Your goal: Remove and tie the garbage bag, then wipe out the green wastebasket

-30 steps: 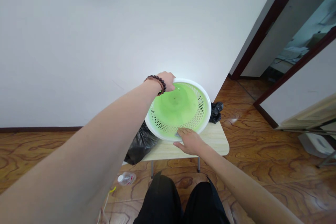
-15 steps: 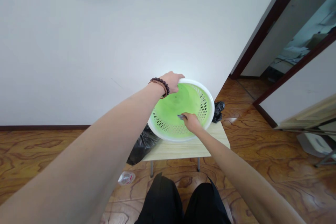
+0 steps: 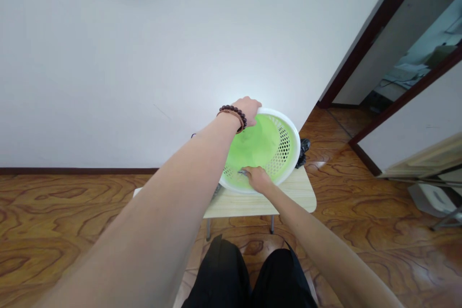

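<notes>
A round plastic basket [image 3: 288, 173], white outside and bright green inside with perforated sides, is tilted so that its inside faces me. My left hand [image 3: 248, 108], with a dark bead bracelet at its wrist, grips the far rim at the upper left. Inside the near part of the basket, my right hand [image 3: 259, 178] is closed on a small greyish piece [image 3: 244, 172], perhaps folded cloth. That piece lies against the green inner wall, and most of it is hidden by the fingers.
Beneath the basket stands a small pale wooden table [image 3: 303, 191] with metal legs, against a white wall [image 3: 162, 57]. Black plastic [image 3: 303, 153] shows right of the basket. A dark-framed doorway [image 3: 364, 43] is at the right, and a white bin-like box [image 3: 435, 198] sits on the wooden floor.
The basket and my left hand have shifted a little to the right. My right hand has moved left and nearer along the basket's inside. My left arm now covers the black bag and clear bottle.
</notes>
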Motion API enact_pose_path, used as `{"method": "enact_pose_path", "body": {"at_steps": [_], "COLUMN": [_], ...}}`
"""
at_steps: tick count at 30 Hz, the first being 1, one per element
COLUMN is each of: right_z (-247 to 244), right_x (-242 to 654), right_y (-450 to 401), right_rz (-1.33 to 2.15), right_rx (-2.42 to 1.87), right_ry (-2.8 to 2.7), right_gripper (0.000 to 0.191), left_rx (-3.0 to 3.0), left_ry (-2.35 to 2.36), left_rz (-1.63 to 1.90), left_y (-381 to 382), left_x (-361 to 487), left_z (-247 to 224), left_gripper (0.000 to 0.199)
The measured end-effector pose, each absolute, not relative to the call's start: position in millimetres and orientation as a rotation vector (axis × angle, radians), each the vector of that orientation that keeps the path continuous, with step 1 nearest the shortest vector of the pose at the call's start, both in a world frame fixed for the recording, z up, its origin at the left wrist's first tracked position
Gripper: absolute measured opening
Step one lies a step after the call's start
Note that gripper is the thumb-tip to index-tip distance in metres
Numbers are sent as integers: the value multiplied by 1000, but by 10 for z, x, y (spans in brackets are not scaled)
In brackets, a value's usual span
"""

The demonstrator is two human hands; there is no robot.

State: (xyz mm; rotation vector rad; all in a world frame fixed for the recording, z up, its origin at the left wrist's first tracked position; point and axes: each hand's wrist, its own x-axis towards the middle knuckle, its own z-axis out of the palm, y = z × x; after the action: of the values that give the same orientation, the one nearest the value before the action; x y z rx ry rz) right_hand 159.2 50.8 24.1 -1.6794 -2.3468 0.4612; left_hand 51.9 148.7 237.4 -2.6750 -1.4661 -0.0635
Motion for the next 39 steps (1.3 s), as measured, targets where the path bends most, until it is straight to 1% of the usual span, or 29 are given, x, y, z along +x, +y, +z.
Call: {"method": "enact_pose_path", "body": {"at_steps": [7,11,13,17,21,25,27,31,35,39], "right_z": [502,612,630,517,225,15,6,82,117,145], "right_x": [1759,1884,1910,1815,1620,1590,1653,1769,1770,1747], "right_y": [28,84,220,579,819,873,859,794,744,750], "right_rz": [509,554,530,458,585,574,529,453,497,503], "right_rx": [-1513,-1499,-1559,-1698,-1688,-1629,-1606,-1574,-1576,-1576], "right_ry": [-2438,-2492,-2445,-2249,-2373,-2402,-2366,-2279,-2232,-2433], "right_gripper": [36,32,31,34,33,43,43,34,40,46], "left_rx": [-2651,-2643,-2645,-2641,-2638,-2639,-2636,-2634,-2641,-2638], "left_ry": [-1507,-1516,-1507,-1545,-1567,-1583,-1572,-1564,-1577,-1603], "left_rz": [-29,-26,-39,-52,-61,-56,-67,-90,-83,-78], "left_y": [1469,1472,1473,1457,1446,1447,1444,1433,1426,1422], "left_x": [543,572,578,580,593,595,586,573,590,612], "left_z": [2405,2393,2383,2373,2364,2357,2361,2374,2381,2380], "left_gripper": [43,44,45,43,42,43,41,40,41,42]}}
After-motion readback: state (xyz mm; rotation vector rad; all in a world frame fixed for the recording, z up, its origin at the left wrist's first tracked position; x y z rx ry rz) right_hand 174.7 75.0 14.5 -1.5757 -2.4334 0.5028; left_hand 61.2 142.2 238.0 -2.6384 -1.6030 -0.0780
